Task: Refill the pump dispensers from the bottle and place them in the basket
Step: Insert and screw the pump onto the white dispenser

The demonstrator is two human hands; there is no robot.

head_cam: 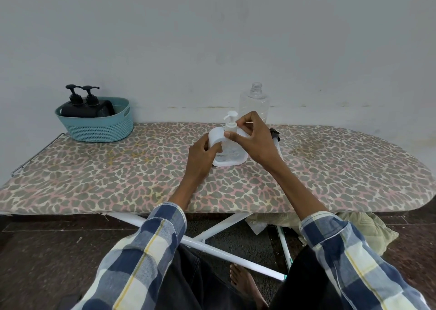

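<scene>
A white pump dispenser [230, 144] with a sponge tray at its base stands in the middle of the ironing board [118, 180]. My left hand [203, 156] grips its round body from the left. My right hand [252, 142] pinches the collar of its white pump head [230, 118] between thumb and fingers. Behind them stands a clear plastic bottle [254, 102], upright with no cap and looking almost empty. A teal basket [99, 125] at the board's far left holds two black pump dispensers [81, 104].
The board has a leopard-print cover and sits against a pale wall. A small black-capped item [274, 134] lies just right of my right hand. White board legs [212, 234], a bare foot [245, 283] and crumpled cloth [368, 229] are below.
</scene>
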